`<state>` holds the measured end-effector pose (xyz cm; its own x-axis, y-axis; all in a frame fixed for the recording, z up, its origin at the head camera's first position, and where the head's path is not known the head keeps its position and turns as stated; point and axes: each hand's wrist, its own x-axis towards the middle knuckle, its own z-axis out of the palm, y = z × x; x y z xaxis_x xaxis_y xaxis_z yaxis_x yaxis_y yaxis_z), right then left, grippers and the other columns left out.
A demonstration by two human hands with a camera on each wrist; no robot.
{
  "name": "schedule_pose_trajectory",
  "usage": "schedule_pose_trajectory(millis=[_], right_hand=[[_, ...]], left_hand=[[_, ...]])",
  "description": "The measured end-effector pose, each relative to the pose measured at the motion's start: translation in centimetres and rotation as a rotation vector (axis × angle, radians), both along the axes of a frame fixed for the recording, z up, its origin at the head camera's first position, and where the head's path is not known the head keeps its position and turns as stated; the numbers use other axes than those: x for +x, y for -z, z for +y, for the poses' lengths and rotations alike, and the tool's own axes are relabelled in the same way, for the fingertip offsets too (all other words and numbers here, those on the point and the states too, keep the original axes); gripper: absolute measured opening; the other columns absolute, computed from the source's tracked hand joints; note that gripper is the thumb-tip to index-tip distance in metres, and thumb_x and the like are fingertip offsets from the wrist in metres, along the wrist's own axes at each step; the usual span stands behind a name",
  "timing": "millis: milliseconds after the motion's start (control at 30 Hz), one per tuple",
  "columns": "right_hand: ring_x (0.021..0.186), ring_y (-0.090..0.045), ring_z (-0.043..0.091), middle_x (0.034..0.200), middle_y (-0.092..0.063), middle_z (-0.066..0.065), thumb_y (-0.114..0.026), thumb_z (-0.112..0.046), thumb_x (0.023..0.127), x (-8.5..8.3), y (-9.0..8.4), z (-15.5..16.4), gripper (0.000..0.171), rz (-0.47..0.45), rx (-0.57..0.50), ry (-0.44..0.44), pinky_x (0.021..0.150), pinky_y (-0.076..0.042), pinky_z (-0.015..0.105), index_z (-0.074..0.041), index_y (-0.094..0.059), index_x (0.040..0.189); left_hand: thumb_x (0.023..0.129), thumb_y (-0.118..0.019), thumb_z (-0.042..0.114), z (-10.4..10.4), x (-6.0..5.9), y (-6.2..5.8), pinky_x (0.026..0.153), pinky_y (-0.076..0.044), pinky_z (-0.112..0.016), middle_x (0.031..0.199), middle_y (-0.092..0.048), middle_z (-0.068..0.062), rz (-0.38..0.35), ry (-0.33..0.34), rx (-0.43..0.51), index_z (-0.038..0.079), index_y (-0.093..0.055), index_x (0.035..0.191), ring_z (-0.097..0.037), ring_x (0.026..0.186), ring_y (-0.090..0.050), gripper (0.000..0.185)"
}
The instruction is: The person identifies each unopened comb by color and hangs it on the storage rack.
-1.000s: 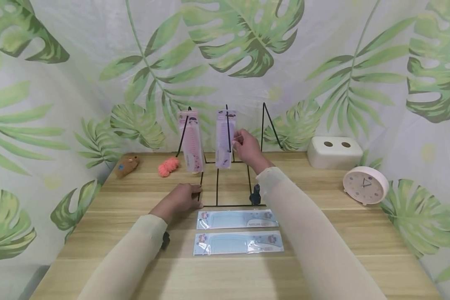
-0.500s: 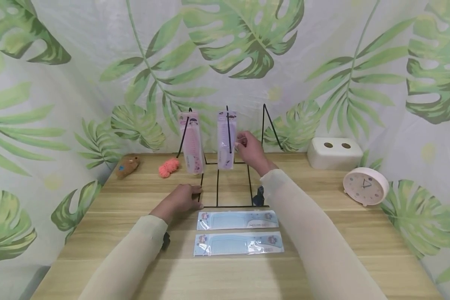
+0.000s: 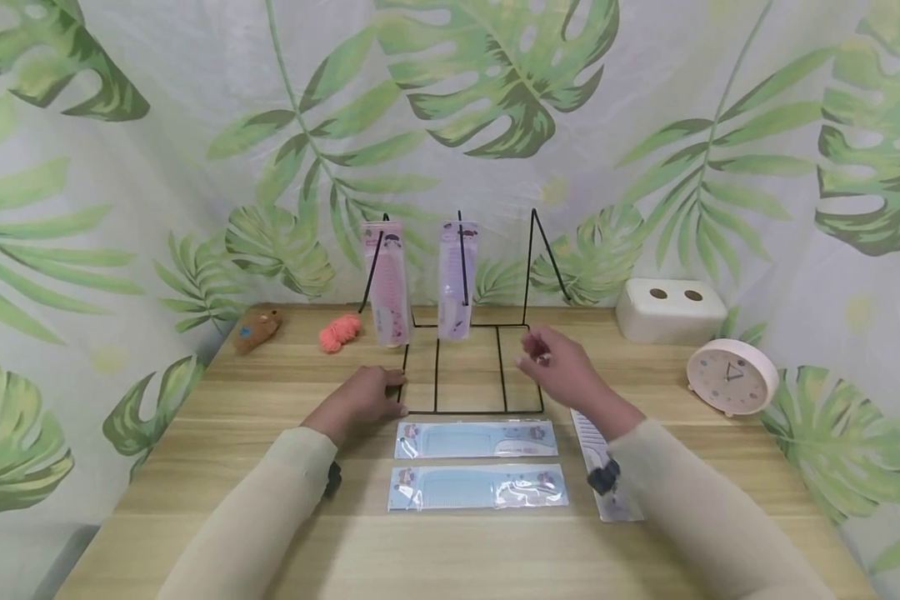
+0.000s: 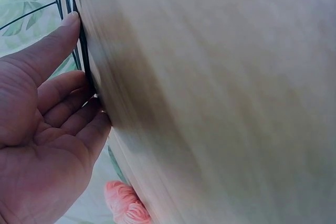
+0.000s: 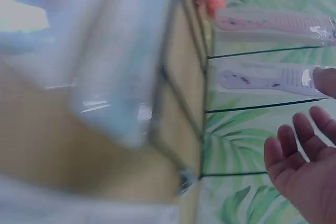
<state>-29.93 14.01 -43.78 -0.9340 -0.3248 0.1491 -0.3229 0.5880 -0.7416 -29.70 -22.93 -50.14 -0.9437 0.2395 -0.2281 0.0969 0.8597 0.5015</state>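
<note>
- Nearest me, two blue packaged combs (image 3: 477,487) lie flat and parallel on the wooden table (image 3: 217,467), the farther one (image 3: 476,439) just in front of the rack's base.
- A white packaged comb (image 3: 598,454) lies to their right, partly under my right forearm.
- My left hand (image 3: 362,400) rests on the table, fingers straight, fingertips (image 4: 71,22) touching the front left corner of the black wire rack (image 3: 465,367). It grasps nothing.
- My right hand (image 3: 562,371) hovers above the rack's right front corner, fingers loosely spread, empty.
- On the rack's upright prongs hang a pink packaged comb (image 3: 387,282) and a purple one (image 3: 456,279); the right prong is bare.
- Far edge: brown plush toy (image 3: 257,330), orange yarn (image 3: 339,333), white two-hole box (image 3: 671,308), pink clock (image 3: 731,375).
</note>
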Motion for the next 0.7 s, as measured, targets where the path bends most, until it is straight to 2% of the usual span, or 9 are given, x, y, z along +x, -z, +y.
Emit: schedule_pose_trajectory(millis=[67, 167, 333, 433, 533, 700], right_hand=[[0.118, -0.067, 0.033, 0.128, -0.070, 0.019, -0.075, -0.024, 0.105, 1.6, 1.2, 1.6, 0.036, 0.005, 0.048, 0.007, 0.104, -0.060, 0.051, -0.002, -0.064, 0.132], [0.120, -0.067, 0.038, 0.130, -0.070, 0.023, -0.077, -0.024, 0.102, 3.7, 2.8, 3.7, 0.045, 0.016, 0.181, 0.028, 0.104, -0.059, 0.057, 0.003, -0.064, 0.135], [0.120, -0.062, 0.044, 0.132, -0.064, 0.028, -0.081, -0.030, 0.095, 5.6, 4.4, 6.1, 0.063, -0.030, 0.429, 0.124, 0.102, -0.055, 0.062, 0.006, -0.060, 0.143], [0.119, -0.058, 0.047, 0.133, -0.060, 0.031, -0.082, -0.037, 0.094, 6.0, 5.0, 7.2, 0.076, -0.098, 0.486, 0.208, 0.099, -0.055, 0.062, 0.007, -0.053, 0.149], [0.116, -0.057, 0.048, 0.131, -0.058, 0.035, -0.084, -0.043, 0.092, 6.0, 5.6, 8.1, 0.088, -0.163, 0.497, 0.271, 0.094, -0.056, 0.062, 0.010, -0.047, 0.153], [0.104, -0.061, 0.045, 0.120, -0.059, 0.035, -0.086, -0.048, 0.089, 5.8, 6.2, 9.4, 0.100, -0.241, 0.506, 0.310, 0.084, -0.058, 0.057, 0.014, -0.040, 0.152]], left_hand=[[0.095, -0.087, 0.025, 0.0, -0.1, 0.0, 0.132, -0.031, -0.064, 0.169, -0.051, -0.012, -0.001, 0.001, -0.001, 0.011, -0.062, 0.155, -0.046, 0.160, -0.039, 0.067], [0.095, -0.087, 0.026, 0.0, -0.2, -0.1, 0.131, -0.031, -0.064, 0.169, -0.050, -0.012, -0.001, 0.008, -0.006, 0.011, -0.062, 0.155, -0.046, 0.160, -0.038, 0.066], [0.096, -0.086, 0.026, -0.2, -0.4, -0.4, 0.131, -0.031, -0.064, 0.169, -0.050, -0.013, 0.023, 0.027, -0.027, 0.010, -0.062, 0.154, -0.047, 0.159, -0.039, 0.065], [0.096, -0.086, 0.026, -0.3, -0.5, -0.5, 0.131, -0.031, -0.064, 0.168, -0.051, -0.014, 0.028, 0.028, -0.033, 0.010, -0.063, 0.154, -0.047, 0.159, -0.039, 0.064], [0.096, -0.086, 0.026, -0.2, -0.6, -0.4, 0.131, -0.031, -0.064, 0.168, -0.051, -0.015, 0.025, 0.028, -0.024, 0.010, -0.063, 0.154, -0.048, 0.159, -0.039, 0.064], [0.096, -0.086, 0.025, 0.1, -0.4, 0.0, 0.132, -0.030, -0.064, 0.168, -0.051, -0.015, 0.020, 0.026, -0.011, 0.010, -0.063, 0.154, -0.047, 0.159, -0.039, 0.064]])
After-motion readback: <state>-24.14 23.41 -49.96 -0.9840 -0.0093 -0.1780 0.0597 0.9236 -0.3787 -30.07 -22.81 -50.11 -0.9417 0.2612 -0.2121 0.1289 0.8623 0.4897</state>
